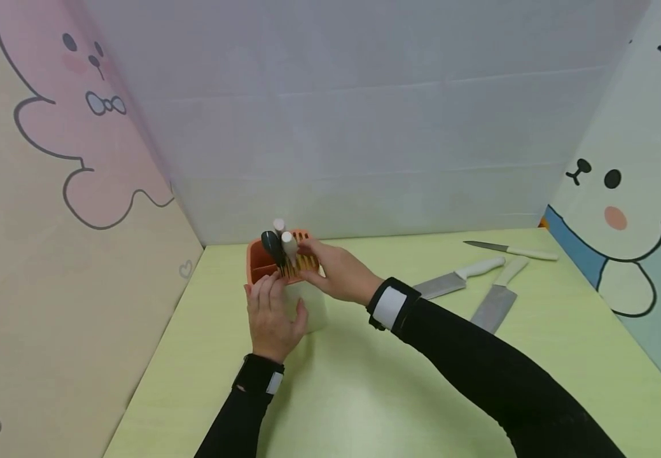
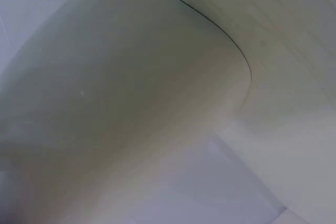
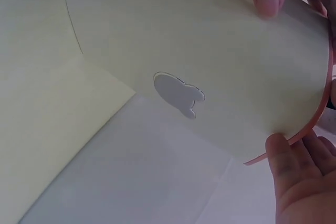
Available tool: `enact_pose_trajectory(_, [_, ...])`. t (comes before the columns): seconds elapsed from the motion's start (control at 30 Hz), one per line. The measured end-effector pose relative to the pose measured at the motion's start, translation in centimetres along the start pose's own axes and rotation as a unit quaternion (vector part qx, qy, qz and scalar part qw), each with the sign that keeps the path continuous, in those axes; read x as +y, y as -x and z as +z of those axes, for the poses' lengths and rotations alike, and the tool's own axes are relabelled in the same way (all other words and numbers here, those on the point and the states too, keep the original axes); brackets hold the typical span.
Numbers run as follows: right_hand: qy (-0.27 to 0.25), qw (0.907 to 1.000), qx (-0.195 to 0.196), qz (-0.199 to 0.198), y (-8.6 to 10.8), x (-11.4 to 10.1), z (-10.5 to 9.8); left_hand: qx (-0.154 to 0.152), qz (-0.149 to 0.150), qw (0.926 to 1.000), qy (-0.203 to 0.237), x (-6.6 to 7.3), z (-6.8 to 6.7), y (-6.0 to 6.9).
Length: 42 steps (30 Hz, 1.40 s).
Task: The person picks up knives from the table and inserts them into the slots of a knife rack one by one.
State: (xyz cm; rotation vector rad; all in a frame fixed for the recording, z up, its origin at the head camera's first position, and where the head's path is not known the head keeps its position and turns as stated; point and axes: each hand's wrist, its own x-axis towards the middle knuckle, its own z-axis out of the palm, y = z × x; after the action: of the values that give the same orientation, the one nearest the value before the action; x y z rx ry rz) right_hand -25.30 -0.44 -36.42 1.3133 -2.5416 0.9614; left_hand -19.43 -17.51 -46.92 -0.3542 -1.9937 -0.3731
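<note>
On the table stands a knife holder with a pale body (image 3: 231, 66) and an orange slotted top (image 1: 259, 261). From its top rise a black handle (image 1: 273, 247) and two pale handles, the nearer one (image 1: 289, 247) beside my right fingertips. My left hand (image 1: 273, 315) holds the holder's near side, fingers up by the rim and thumb against the body. At the right rim, my right hand (image 1: 344, 273) grips the edge, its thumb on the outer wall and its other fingers over the orange rim. The left wrist view shows mostly the holder's pale body (image 2: 131, 77).
To the right lie a small paring knife (image 1: 510, 250), a white-handled knife (image 1: 450, 283) partly behind my right forearm, and a cleaver (image 1: 496, 305). Walls with cartoon drawings enclose the pale green table (image 1: 364, 394) at the left, back and right.
</note>
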Motion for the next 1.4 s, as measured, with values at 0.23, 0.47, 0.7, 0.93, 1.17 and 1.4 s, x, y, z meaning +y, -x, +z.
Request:
enact_pose_trajectory(0.23, [-0.002,0.9999,0.009,0.008,1.2,0.4,0.3,-0.004,-0.007,0.9987,0.05,-1.0,0.3,-0.4])
enact_pose_trajectory(0.47, [0.025,0.9995,0.017,-0.006,2.7,1.5,0.8,-0.019,0.005,0.9986,0.05,-1.2,0.5,-0.3])
enact_pose_trajectory(0.7, [0.013,0.9983,0.034,0.046,6.2,3.6,0.1,-0.055,0.017,0.9977,0.035,-1.1,0.2,-0.4])
enact_pose_trajectory(0.93, [-0.032,0.987,0.028,0.155,10.7,7.1,-2.1,-0.044,0.024,0.9983,0.031,-1.4,0.2,-0.6])
enact_pose_trajectory(1.17, [-0.033,0.9718,0.043,0.229,15.3,11.0,-4.9,-0.091,0.051,0.9945,-0.009,-2.3,-0.9,-0.3])
enact_pose_trajectory(1.4, [-0.043,0.955,0.077,0.283,19.6,14.8,-7.5,-0.08,0.114,0.9902,-0.009,-2.0,-2.0,0.0])
